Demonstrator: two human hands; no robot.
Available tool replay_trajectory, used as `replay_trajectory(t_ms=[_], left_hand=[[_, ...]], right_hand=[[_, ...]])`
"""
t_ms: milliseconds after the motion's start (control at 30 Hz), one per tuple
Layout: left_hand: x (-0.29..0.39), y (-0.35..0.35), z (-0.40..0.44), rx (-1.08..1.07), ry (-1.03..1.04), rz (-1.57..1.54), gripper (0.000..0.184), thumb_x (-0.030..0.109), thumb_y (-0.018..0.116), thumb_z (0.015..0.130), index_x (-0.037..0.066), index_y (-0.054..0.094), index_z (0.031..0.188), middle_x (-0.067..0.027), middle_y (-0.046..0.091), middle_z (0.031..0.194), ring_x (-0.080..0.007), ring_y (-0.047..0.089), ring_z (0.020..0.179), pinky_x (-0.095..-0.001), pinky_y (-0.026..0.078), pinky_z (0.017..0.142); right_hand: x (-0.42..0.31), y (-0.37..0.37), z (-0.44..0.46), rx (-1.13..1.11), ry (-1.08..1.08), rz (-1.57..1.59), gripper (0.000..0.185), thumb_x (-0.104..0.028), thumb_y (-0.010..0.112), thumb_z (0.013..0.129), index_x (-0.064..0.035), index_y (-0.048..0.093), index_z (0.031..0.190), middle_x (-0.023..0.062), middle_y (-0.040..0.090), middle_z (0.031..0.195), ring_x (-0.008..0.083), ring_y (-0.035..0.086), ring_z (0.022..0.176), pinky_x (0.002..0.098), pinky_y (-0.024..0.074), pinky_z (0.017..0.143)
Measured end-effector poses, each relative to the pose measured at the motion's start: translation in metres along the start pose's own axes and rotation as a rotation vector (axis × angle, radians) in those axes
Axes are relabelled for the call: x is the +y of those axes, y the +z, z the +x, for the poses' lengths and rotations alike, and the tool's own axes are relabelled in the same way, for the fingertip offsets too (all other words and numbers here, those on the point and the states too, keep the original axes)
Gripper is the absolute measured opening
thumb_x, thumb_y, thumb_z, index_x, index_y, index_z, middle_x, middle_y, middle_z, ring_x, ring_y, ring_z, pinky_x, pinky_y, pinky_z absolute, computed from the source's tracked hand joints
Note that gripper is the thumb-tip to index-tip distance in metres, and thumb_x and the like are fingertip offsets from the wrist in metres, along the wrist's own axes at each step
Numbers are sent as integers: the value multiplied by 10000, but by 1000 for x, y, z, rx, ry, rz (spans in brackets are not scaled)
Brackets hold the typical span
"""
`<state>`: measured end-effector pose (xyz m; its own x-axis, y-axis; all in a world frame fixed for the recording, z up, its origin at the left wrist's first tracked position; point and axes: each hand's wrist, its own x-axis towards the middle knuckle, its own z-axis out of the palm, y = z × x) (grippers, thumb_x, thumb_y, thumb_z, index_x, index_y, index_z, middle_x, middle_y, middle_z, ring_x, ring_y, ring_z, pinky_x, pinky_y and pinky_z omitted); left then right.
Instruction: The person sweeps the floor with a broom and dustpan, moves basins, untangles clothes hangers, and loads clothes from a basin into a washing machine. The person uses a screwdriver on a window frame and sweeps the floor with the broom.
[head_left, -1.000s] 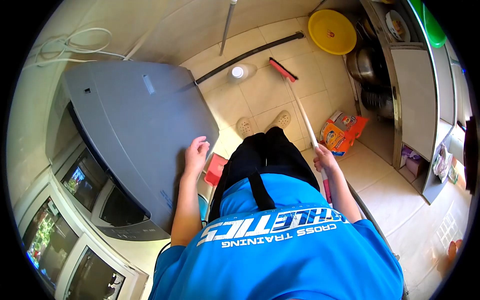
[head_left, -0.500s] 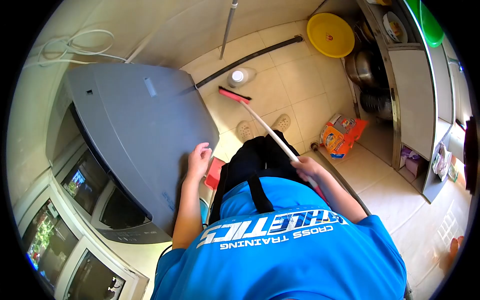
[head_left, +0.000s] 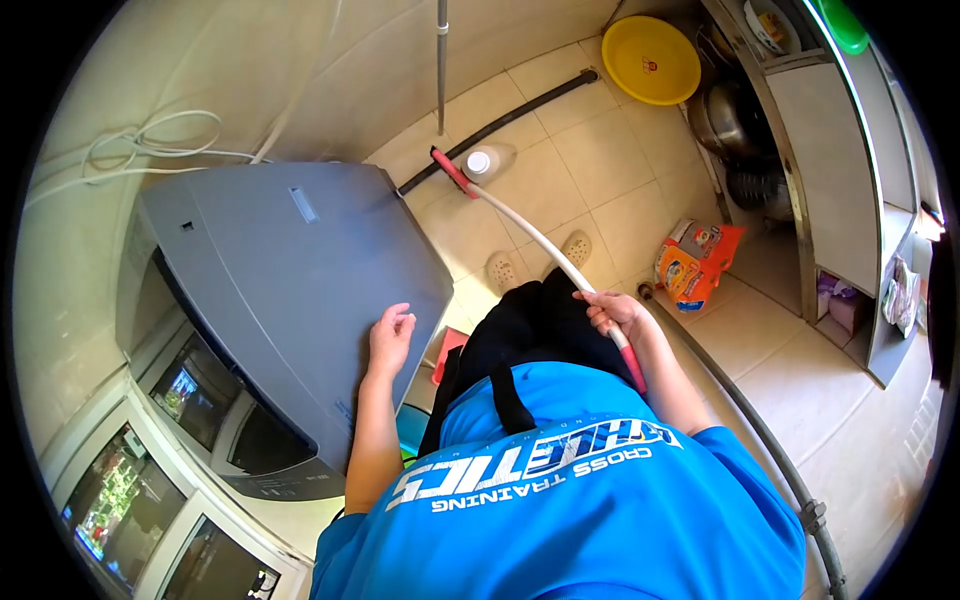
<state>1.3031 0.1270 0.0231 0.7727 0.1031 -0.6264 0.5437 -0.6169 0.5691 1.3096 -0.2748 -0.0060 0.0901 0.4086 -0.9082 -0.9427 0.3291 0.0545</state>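
Observation:
A broom point(head_left: 535, 232) with a white handle, pink grip and pink head slants across the floor, its head beside a white-capped bottle point(head_left: 480, 163) and over the dark pipe. My right hand point(head_left: 612, 310) is closed round the handle near the pink grip. Nothing is in my left hand point(head_left: 391, 335), which hovers at the near right edge of the grey washing machine point(head_left: 300, 270) with its fingers loosely curled and apart. Part of a red dustpan-like object point(head_left: 450, 352) shows beside my left leg.
A dark pipe point(head_left: 500, 122) crosses the floor; another point(head_left: 760, 430) runs at my right. The orange bag point(head_left: 695, 262) lies by the shelf unit point(head_left: 825, 170). A yellow basin point(head_left: 650, 62) leans near metal pots point(head_left: 728, 120). A grey pole point(head_left: 441, 70) stands at the wall.
The broom head has swept left across the floor, from right of the bottle to its left side. My right hand has shifted left with the handle. My left hand stays near the machine.

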Motion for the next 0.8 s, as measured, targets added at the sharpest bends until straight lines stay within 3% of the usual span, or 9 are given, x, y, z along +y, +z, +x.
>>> replay_trajectory(t_ms=[33,167,400,533,633,800], left_hand=[[1,-1,0,1,0,0,281,104,515,845,7,488,1108,-110,608,892,-147,581,779,-256,457,720],[3,-1,-3,11,-4,-58,287,107,523,840,3,489,1105,-106,608,890,-148,581,783,-256,458,722],[-6,17,-19,70,-20,-141,276,114,546,828,6,508,1080,-100,612,878,-147,581,781,-253,459,714],[-7,27,-32,75,-42,-118,259,118,552,826,16,524,1062,-97,616,863,-137,577,770,-251,455,705],[-10,36,-39,72,-24,-160,254,136,563,822,26,533,1049,-107,620,858,-140,576,765,-261,457,695],[-12,50,-44,73,2,-236,263,144,561,825,23,526,1056,-112,618,856,-153,582,769,-270,460,693]], right_hand=[[1,-3,0,45,-62,-80,282,-220,530,863,-53,490,1087,-21,367,544,52,315,384,188,291,330],[-8,-19,-7,-5,-67,19,271,-196,536,860,-47,498,1083,-30,366,547,45,313,385,184,284,329],[-30,-22,-15,26,-91,-107,323,-220,509,875,-53,463,1148,-15,372,551,49,319,380,191,297,336],[-28,4,-19,274,-272,-434,400,-222,478,884,-125,377,1258,30,427,553,94,385,374,235,337,340],[-21,12,-8,416,-296,-945,450,-191,477,866,-179,342,1295,43,442,538,121,423,367,265,376,339],[-18,21,46,461,-243,-1223,441,-177,484,814,-133,408,1247,141,527,583,221,506,406,339,427,379]])
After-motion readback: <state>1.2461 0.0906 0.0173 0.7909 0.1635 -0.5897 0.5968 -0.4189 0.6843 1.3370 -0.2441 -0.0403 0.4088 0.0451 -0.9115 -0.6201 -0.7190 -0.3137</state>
